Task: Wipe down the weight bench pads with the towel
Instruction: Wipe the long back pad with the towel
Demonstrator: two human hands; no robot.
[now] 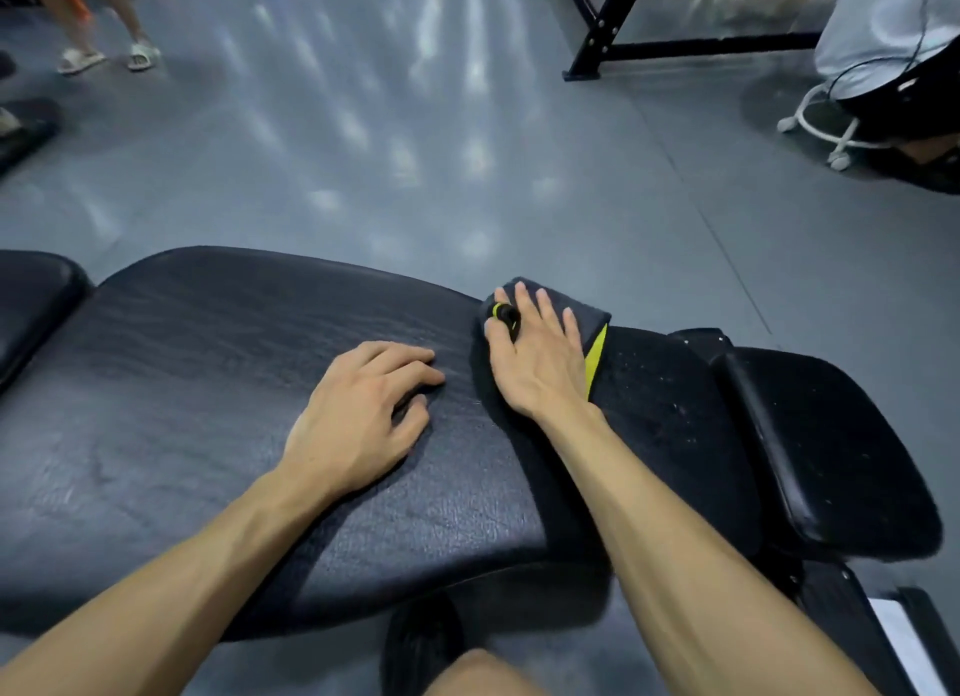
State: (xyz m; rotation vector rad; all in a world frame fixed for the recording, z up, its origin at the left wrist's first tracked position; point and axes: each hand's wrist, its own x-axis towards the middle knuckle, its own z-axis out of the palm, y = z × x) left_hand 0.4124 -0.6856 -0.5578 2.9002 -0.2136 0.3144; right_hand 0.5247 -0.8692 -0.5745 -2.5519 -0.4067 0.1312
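A single head-worn wide-angle view looks forward and steeply down — close above the weight bench pad, which fills the lower half. Beyond the pad the grey floor stretches away; nearer than the pad, the wearer's own knee — barely in frame.

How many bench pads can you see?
3: the long middle pad under both hands, a small pad at far left, another at right. More may lie out of view.
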